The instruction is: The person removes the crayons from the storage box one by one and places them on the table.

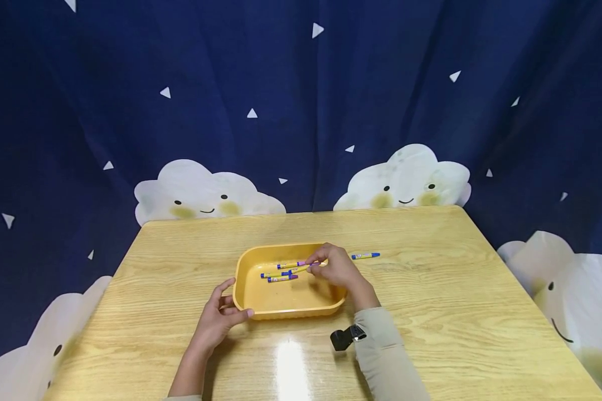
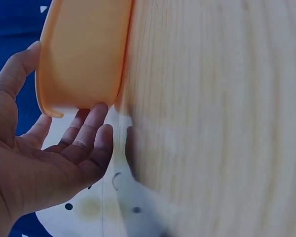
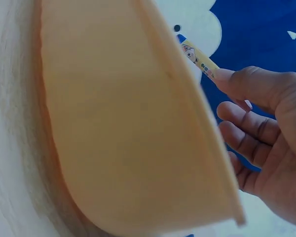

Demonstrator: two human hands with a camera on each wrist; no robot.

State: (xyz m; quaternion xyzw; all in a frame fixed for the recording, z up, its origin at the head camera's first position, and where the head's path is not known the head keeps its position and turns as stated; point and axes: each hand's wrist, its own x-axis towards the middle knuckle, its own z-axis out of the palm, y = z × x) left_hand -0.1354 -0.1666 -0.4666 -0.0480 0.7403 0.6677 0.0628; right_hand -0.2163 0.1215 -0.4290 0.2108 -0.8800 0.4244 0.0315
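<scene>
1. Right hand (image 1: 338, 269): thumb and index finger nearly closed, pinching a yellow crayon (image 1: 300, 270). Other fingers loosely bent, holding nothing. The crayon slants out leftward past my fingertips, blue end foremost.

2. Left hand (image 1: 218, 320): half curled round the near-left corner of the yellow tray (image 1: 268, 298). Thumb on the rim, fingers against the end wall. Tray sits to the right of this hand, below my right one.

3. Left of my right fingertips, inside the tray: a small cluster of crayons (image 1: 281, 279), lying close together. Cannot tell whether the pinched one touches them.

4. Right of my right hand, slightly farther off: a lone crayon (image 1: 365, 255) on the table (image 1: 431, 312), outside the tray.

5. Step in hand, I judge: managing one crayon over the tray. A light two-finger pinch should do; squeezing hard might roll or snap so thin a stick.

6. Best to move the crayon straight up or down, level with its neighbours, so its blue end doesn't sweep them about.

7. Left hand's share: steady pressure on that corner, no lifting. A tipped tray would probably set the cluster rolling.

8. Right wrist should clear the rim; a knock there could shift the tray.
</scene>
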